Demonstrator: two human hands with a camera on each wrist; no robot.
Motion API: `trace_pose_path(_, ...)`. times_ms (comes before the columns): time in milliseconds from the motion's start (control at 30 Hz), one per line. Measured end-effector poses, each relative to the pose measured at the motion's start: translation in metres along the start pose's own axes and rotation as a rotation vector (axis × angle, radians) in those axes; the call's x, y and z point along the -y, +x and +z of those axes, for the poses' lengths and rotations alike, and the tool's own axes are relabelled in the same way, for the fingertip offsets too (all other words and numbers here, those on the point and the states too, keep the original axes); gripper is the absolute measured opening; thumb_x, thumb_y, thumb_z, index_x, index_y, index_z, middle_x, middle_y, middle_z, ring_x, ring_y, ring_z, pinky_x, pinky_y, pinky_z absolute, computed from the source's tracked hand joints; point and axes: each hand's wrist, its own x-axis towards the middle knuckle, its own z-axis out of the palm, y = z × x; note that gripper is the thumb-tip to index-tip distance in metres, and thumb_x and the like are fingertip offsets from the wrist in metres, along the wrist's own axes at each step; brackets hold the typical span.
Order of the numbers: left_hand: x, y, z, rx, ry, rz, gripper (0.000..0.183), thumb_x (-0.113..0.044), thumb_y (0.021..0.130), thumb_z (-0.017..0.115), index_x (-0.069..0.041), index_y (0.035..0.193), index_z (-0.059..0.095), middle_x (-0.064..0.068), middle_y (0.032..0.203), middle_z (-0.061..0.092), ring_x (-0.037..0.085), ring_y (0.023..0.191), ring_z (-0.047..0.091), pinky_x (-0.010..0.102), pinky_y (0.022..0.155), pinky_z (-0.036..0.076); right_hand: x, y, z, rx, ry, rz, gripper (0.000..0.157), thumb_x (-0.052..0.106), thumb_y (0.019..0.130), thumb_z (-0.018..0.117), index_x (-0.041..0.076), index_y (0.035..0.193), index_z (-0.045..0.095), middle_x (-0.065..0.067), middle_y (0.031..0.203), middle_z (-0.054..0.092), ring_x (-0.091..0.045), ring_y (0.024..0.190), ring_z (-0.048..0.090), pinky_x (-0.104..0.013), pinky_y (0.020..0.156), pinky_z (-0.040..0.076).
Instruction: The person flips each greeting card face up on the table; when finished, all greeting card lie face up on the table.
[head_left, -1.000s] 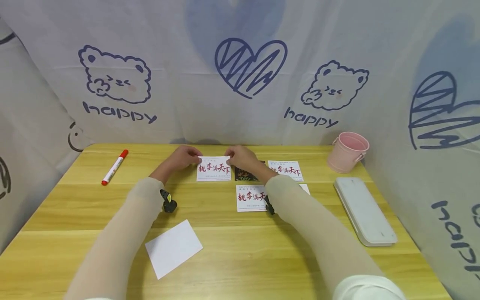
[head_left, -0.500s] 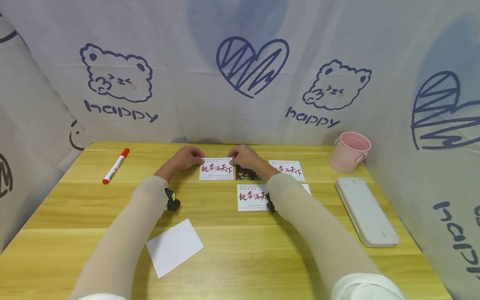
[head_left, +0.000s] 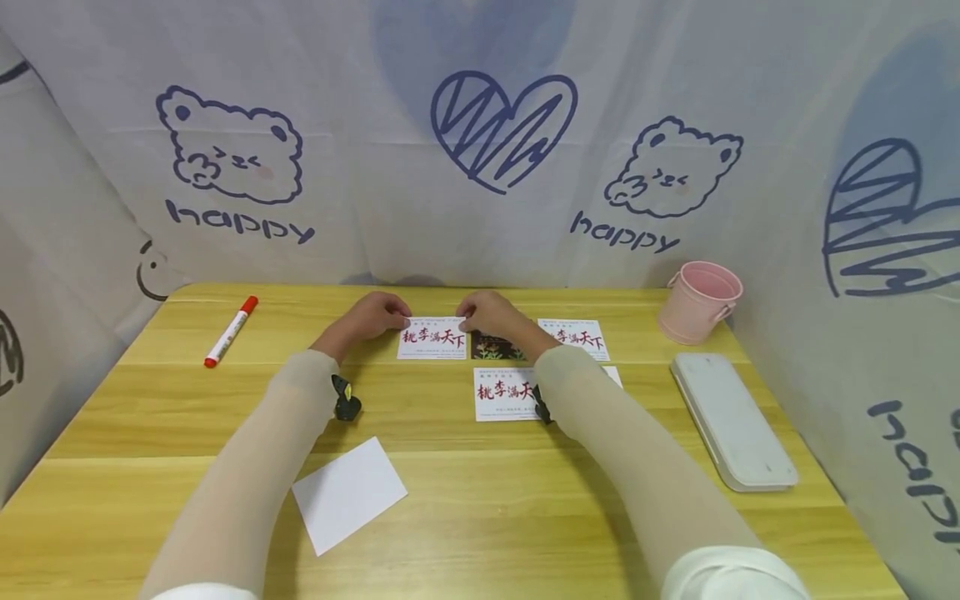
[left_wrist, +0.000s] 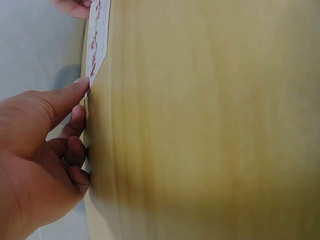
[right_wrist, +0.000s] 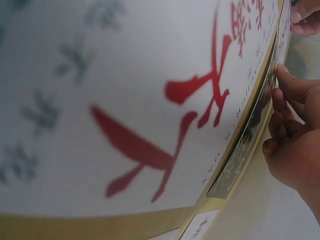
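Note:
A white card with red lettering (head_left: 432, 339) lies in the back row, left of a dark flower-patterned card (head_left: 498, 349). My left hand (head_left: 370, 317) pinches its upper left corner, the thumb on top in the left wrist view. At the upper right corner my right hand (head_left: 491, 317) holds it between thumb and fingers, its wrist passing over the dark card. Another red-lettered card (head_left: 570, 333) is to the right in that row. In front lies one more lettered card (head_left: 504, 395), partly under my right forearm. Beside it, a mostly hidden white card (head_left: 613, 375) shows one corner.
A blank white card (head_left: 350, 496) lies askew near my left forearm. A red-capped marker (head_left: 231, 332) is at the back left. On the right are a pink bucket (head_left: 697, 304) and a pale oblong case (head_left: 733, 421). A printed curtain (head_left: 360, 150) hangs behind the table.
Both hands have shifted the lettered card slightly right, closer to the dark card, and it now looks flatter on the table. The other things have stayed put.

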Motion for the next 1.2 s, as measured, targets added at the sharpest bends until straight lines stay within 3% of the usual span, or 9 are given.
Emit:
trace_pose_path(200, 0.003, -0.006, -0.009, -0.006, -0.015, 0.012, 0.027, -0.017, 0.1, 0.062, 0.001, 0.119, 0.067, 0.017, 0.116, 0.064, 0.027, 0.102, 0.054, 0.04, 0.093, 0.043, 0.004, -0.001, -0.006, -0.013, -0.027, -0.034, 0.032, 0.022, 0.096, 0.07, 0.01, 0.126, 0.067, -0.005, 0.119, 0.065, -0.02, 0.109, 0.059, -0.037, 0.093, 0.051)
trace_pose_path(333, 0.005, -0.028, -0.019, -0.019, -0.017, 0.003, 0.029, -0.021, 0.102, 0.058, -0.001, 0.122, 0.066, 0.019, 0.125, 0.062, 0.031, 0.112, 0.055, 0.046, 0.098, 0.045, 0.014, -0.012, -0.008, -0.053, 0.06, -0.113, 0.034, 0.024, 0.1, 0.063, 0.007, 0.129, 0.065, -0.007, 0.115, 0.063, -0.022, 0.098, 0.058, -0.035, 0.079, 0.05)
trace_pose_path(500, -0.001, -0.084, -0.025, -0.015, -0.027, 0.011, 0.03, -0.025, 0.103, 0.058, -0.003, 0.122, 0.066, 0.017, 0.122, 0.064, 0.03, 0.107, 0.057, 0.042, 0.089, 0.048, 0.043, -0.046, 0.003, -0.036, 0.161, -0.178, 0.032, 0.023, 0.101, 0.063, 0.004, 0.128, 0.065, -0.006, 0.11, 0.064, -0.021, 0.093, 0.06, -0.028, 0.072, 0.05)
trace_pose_path(667, -0.008, -0.147, -0.023, 0.0, -0.052, 0.006, 0.028, -0.026, 0.102, 0.06, -0.005, 0.12, 0.067, 0.012, 0.114, 0.066, 0.023, 0.093, 0.057, 0.034, 0.078, 0.049, 0.071, -0.085, 0.032, 0.057, 0.196, -0.208, 0.031, 0.02, 0.098, 0.068, 0.007, 0.126, 0.067, -0.001, 0.107, 0.067, -0.015, 0.086, 0.06, -0.024, 0.072, 0.05)
trace_pose_path(833, -0.009, -0.2, -0.015, -0.018, -0.067, -0.015, 0.025, -0.025, 0.101, 0.062, -0.007, 0.117, 0.068, 0.009, 0.11, 0.067, 0.019, 0.083, 0.058, 0.03, 0.069, 0.05, 0.093, -0.113, 0.062, 0.165, 0.222, -0.229, 0.031, 0.022, 0.095, 0.072, 0.011, 0.124, 0.068, 0.005, 0.104, 0.067, -0.009, 0.08, 0.059, -0.023, 0.071, 0.049)
trace_pose_path(1033, -0.001, -0.247, -0.003, 0.002, -0.087, -0.097, 0.028, -0.026, 0.096, 0.069, -0.008, 0.118, 0.068, 0.005, 0.109, 0.068, 0.017, 0.085, 0.059, 0.026, 0.066, 0.05, 0.107, -0.124, 0.091, 0.248, 0.141, -0.27, 0.028, 0.024, 0.092, 0.075, 0.017, 0.119, 0.07, 0.009, 0.108, 0.066, -0.002, 0.097, 0.058, -0.018, 0.087, 0.047)
trace_pose_path(1200, 0.01, -0.272, 0.0, 0.073, -0.063, -0.129, 0.039, -0.028, 0.09, 0.076, -0.007, 0.122, 0.066, 0.006, 0.115, 0.066, 0.017, 0.09, 0.057, 0.025, 0.07, 0.049, 0.111, -0.123, 0.103, 0.259, 0.017, -0.303, 0.031, 0.03, 0.089, 0.078, 0.021, 0.117, 0.071, 0.01, 0.108, 0.063, -0.001, 0.1, 0.056, -0.016, 0.09, 0.045)
